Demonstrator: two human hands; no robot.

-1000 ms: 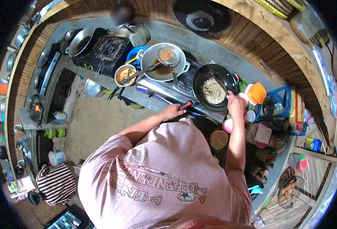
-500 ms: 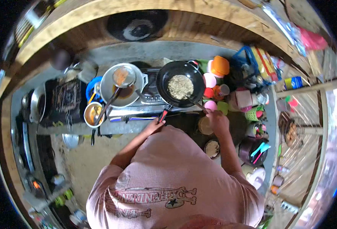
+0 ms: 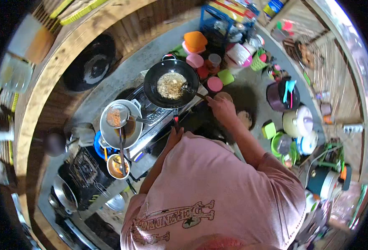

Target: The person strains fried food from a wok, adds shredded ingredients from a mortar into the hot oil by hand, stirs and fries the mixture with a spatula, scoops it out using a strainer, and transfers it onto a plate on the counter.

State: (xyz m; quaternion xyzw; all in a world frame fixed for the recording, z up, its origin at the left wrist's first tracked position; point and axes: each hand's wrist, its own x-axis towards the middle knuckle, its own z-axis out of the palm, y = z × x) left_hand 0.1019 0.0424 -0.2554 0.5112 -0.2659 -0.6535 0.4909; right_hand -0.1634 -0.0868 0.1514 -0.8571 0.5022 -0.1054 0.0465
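A black frying pan (image 3: 154,74) with deep sides stands on the stove (image 3: 161,114). Pale shredded or sliced food (image 3: 169,86) lies in its middle. My left hand (image 3: 175,136) is closed around the pan's red and black handle (image 3: 176,119). With my right hand (image 3: 222,110) I grip the handle of a spatula (image 3: 195,93). Its dark head reaches into the pan and touches the right side of the food; its exact shape is hard to make out.
Left of the pan, a grey pot (image 3: 105,134) holds brown liquid, with a strainer (image 3: 116,116) of orange-brown bits across it. A small bowl (image 3: 116,171) stands nearer. Lidded containers (image 3: 195,61) crowd the right. A dark pot (image 3: 275,96) sits farther right.
My view has turned, so the stove and counter now slant across it. The spatula's head shows more clearly at the food's right side. Both hands keep their grips.
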